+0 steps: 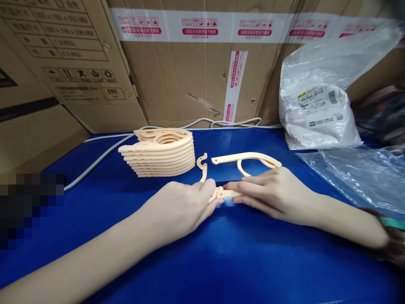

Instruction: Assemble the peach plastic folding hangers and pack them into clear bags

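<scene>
Cream plastic pieces of a folding hanger are between my two hands, low over the blue table. My left hand pinches the jointed end with thumb and fingers, covering most of it. The fingers of my right hand close on the flat arm just to the right. Beyond my left thumb a cream hook sticks up; whether it joins the held pieces is hidden. Behind my right hand is a curved hanger arm with a loop beneath it, partly covered by the hand.
A neat stack of folded cream hangers stands at the left on the blue table. A white cable runs along the back. Cardboard boxes wall off the rear. A white plastic bag and clear film lie at right.
</scene>
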Available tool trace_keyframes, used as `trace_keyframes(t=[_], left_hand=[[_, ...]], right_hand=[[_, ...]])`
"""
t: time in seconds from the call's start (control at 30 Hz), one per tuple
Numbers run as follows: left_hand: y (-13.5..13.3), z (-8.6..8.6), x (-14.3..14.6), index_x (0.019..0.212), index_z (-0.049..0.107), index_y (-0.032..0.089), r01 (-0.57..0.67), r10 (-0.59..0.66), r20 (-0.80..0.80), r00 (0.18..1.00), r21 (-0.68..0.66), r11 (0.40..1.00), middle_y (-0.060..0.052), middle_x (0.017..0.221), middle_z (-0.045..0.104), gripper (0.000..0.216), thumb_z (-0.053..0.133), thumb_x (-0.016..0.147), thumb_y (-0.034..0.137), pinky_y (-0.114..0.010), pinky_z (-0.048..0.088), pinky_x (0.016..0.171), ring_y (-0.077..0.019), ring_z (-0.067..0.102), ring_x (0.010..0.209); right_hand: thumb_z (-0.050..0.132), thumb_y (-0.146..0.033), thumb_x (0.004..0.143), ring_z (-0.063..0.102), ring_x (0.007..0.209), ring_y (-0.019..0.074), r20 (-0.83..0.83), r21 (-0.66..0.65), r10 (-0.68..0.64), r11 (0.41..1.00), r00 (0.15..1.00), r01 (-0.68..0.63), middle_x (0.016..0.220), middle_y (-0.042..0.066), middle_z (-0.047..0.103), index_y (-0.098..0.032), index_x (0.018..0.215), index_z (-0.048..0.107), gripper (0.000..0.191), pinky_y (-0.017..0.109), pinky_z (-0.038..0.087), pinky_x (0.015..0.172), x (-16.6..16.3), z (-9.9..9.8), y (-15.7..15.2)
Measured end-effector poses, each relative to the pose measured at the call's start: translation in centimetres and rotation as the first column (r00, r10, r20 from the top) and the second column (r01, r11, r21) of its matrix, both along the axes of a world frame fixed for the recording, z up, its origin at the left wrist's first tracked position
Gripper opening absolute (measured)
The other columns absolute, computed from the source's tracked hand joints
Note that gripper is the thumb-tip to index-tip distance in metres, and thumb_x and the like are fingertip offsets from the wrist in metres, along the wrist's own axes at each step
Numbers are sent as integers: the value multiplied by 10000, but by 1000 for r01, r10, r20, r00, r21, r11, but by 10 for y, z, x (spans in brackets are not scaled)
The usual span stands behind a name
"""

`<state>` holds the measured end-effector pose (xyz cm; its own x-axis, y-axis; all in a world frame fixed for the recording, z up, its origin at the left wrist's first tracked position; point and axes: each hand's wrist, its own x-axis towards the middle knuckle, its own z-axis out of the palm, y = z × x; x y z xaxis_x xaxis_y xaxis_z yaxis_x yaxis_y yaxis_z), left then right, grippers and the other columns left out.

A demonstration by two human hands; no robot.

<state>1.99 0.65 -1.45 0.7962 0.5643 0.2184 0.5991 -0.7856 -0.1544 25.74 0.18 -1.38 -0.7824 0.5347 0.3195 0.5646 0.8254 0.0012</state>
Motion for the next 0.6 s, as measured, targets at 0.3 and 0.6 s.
trace_keyframes(t=[0.3,0.6], left_hand=[[3,-3,-4,782,508,179,83,-91,14,996,277,957,-11,570,593,426,187,1044,278,-282,314,352,-177,593,426],[2,-4,-2,788,552,158,68,-61,-32,998,292,954,-27,597,619,370,299,1023,291,-260,347,387,-178,624,483]], right_hand=[[444,-313,1007,705,700,160,-40,-72,-7,997,999,5,948,27,755,-199,1206,623,291,258,439,580,0,1,0],[454,-300,1005,721,749,165,-20,-133,-25,991,999,22,982,50,759,-189,1215,637,300,251,482,638,-1,0,-1]])
